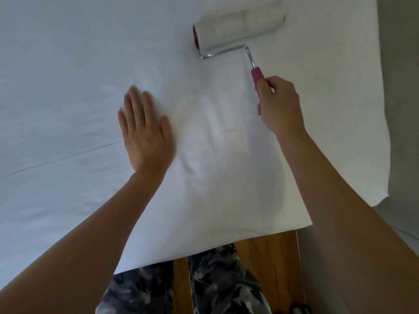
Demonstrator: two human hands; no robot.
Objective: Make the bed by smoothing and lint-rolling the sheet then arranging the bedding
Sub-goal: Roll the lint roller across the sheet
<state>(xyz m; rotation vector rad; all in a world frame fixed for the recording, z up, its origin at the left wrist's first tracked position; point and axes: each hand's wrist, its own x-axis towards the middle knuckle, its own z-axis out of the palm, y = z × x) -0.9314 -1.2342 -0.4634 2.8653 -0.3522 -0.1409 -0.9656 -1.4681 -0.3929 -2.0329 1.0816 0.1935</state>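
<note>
A white sheet (68, 109) covered the bed, its cloth smooth and matte, broken by a long shallow crease running from 9 o'clock toward the centre and by faint rumples between the two hands. The sheet's near edge ran straight and slanted from 7 o'clock up toward 4 o'clock, and its corner hung at 3 o'clock.

The left hand (146, 134) lay flat on the sheet just left of centre, palm down, fingers (136, 105) straight and close together, pointing to 12 o'clock.

The right hand (280, 105), right of centre, gripped the roller's handle (257, 74), its fingers curled round the lower end. The handle was a short pink cylinder, apparently plastic. From it a thin, shiny, bent metal rod (226, 52) rose toward 12 o'clock, turned left, and met the end of the roller (238, 23). The roller was a wide whitish cylinder with a faint seam across its wrap and a pink end cap; it lay on the sheet at about 1 o'clock, its long axis tilted slightly up to the right.

No containers appeared.

At 6 o'clock, patterned grey-and-black trousers (217, 279) stood over a wooden floor (272, 257) of warm brown planks. A grey surface (403, 87) bordered the bed at 3 o'clock.
</note>
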